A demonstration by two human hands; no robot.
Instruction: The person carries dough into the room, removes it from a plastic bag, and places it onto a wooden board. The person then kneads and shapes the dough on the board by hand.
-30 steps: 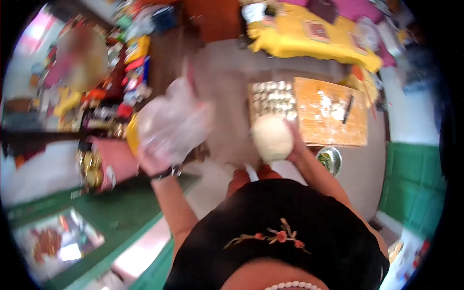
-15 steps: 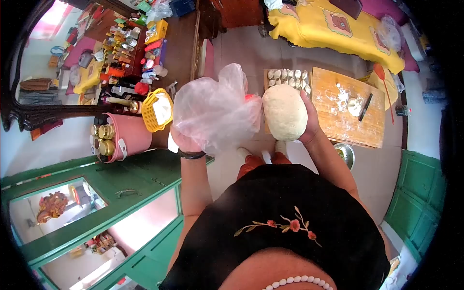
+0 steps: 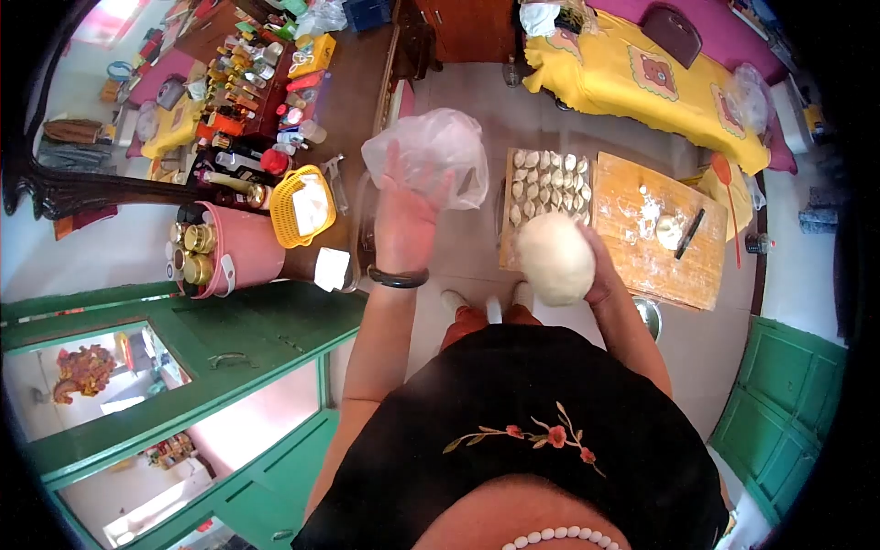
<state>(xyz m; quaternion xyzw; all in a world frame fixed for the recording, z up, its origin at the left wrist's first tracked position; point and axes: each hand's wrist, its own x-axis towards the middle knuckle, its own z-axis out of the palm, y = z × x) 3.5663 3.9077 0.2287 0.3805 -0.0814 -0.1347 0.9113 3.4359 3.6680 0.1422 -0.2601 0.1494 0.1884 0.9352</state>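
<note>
My right hand (image 3: 600, 268) grips a large, smooth, pale ball of dough (image 3: 555, 260) from its right side, its fingers partly hidden behind it. My left hand (image 3: 410, 220), with a dark bangle on the wrist, reaches forward with its fingers stretched and spread. A crumpled clear plastic bag (image 3: 463, 151) is at those fingers; whether it touches them I cannot tell. Beyond the dough, rows of shaped dumplings (image 3: 550, 174) sit on a board. To its right lies a floured wooden board (image 3: 632, 240) with a small piece of dough (image 3: 669, 231) and a dark, narrow tool (image 3: 691, 233).
At left, a dresser carries a yellow basket (image 3: 291, 213), a pink bucket (image 3: 252, 247) and several bottles. Below them is a green cabinet (image 3: 247, 325). A metal bowl (image 3: 649, 316) is partly hidden by my right arm. A bed with a yellow cover (image 3: 605, 69) stands at the back.
The plastic bag has shifted up and away, and my left hand now shows with fingers spread. The dough ball in my right hand has moved slightly down and right, uncovering more dumplings.
</note>
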